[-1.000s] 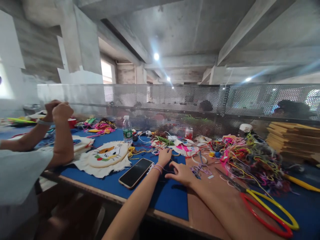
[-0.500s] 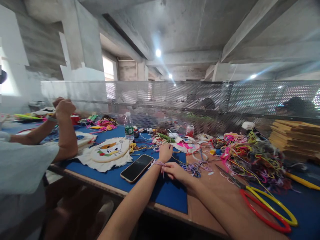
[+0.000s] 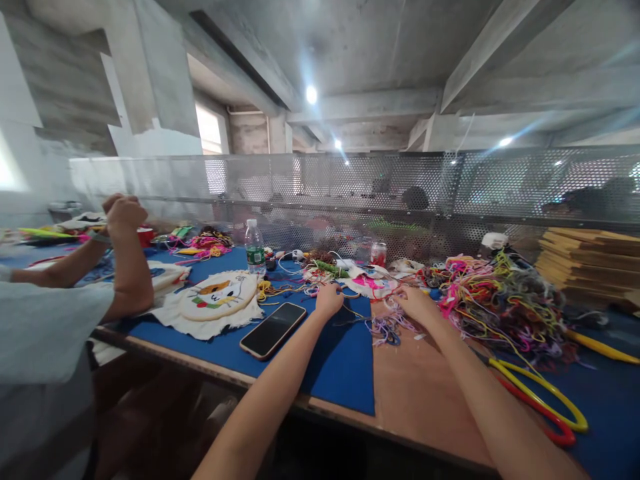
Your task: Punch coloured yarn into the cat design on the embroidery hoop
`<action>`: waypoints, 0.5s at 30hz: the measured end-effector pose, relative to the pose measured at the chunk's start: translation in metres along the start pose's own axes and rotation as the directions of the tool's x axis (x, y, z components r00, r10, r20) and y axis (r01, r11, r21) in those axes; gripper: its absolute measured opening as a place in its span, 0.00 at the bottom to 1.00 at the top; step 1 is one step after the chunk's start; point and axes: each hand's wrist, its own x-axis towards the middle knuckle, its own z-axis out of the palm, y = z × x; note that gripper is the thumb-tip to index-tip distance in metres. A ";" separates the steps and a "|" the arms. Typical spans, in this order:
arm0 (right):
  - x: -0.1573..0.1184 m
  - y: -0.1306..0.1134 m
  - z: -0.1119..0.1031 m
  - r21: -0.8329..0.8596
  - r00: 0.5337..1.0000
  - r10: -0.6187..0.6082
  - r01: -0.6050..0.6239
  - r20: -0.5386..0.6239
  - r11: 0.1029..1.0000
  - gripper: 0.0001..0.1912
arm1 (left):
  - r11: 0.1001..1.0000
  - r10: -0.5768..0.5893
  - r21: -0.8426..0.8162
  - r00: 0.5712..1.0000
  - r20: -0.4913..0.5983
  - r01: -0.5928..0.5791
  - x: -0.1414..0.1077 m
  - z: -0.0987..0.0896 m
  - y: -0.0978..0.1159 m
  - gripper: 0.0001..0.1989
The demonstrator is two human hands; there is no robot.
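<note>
My left hand (image 3: 329, 301) is closed over the blue mat, its fingers curled near some thin strands. What it holds, if anything, is too small to name. To the right, my right hand (image 3: 418, 305) reaches toward the fabric, thumb and fingers drawn together; I cannot make out what they pinch. Just below it lies a loose bunch of lavender and blue yarn (image 3: 389, 328). Beyond and between the hands is white fabric with pink stitching (image 3: 371, 285). A black phone (image 3: 274, 330) rests left of my left forearm.
A hooped cat embroidery (image 3: 220, 299), a water bottle (image 3: 255, 247) and a red can (image 3: 379, 254) stand or lie around. Right are a tangled yarn heap (image 3: 500, 303), large scissors (image 3: 550, 393) and stacked brown packets (image 3: 590, 267). A co-worker's raised arms (image 3: 127, 253) are left.
My right hand has left my left wrist, where it pinched lavender yarn, and moved right and forward. That yarn no longer shows on the wrist. The view has shifted slightly.
</note>
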 end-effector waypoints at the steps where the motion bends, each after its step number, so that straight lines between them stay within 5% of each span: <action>1: -0.001 -0.001 -0.001 0.063 0.995 -0.054 0.049 0.082 0.997 0.18 | 1.000 -0.009 0.000 1.000 0.012 0.009 0.000 0.000 0.001 0.08; 5: -0.006 -0.006 0.005 0.296 0.852 -0.198 0.053 0.485 0.954 0.29 | 1.000 -0.030 -0.006 0.997 0.075 0.030 -0.002 -0.002 0.007 0.08; 7: -0.007 -0.008 0.012 0.303 0.825 -0.211 0.051 0.524 0.952 0.26 | 0.999 -0.024 -0.018 0.991 0.133 0.026 -0.005 -0.003 0.007 0.09; 10: -0.005 -0.011 0.019 0.263 0.866 -0.237 0.128 0.439 0.956 0.12 | 0.997 0.040 -0.069 0.951 0.306 -0.019 -0.011 -0.008 0.005 0.09; 12: -0.004 -0.013 0.020 0.265 0.871 -0.280 0.181 0.404 0.947 0.08 | 0.986 0.143 -0.145 0.850 0.507 -0.080 -0.014 -0.011 0.003 0.09; 15: -0.006 -0.017 0.015 0.330 0.863 -0.325 0.199 0.387 0.923 0.07 | 0.947 0.316 -0.284 0.608 0.729 -0.151 -0.014 -0.014 0.001 0.10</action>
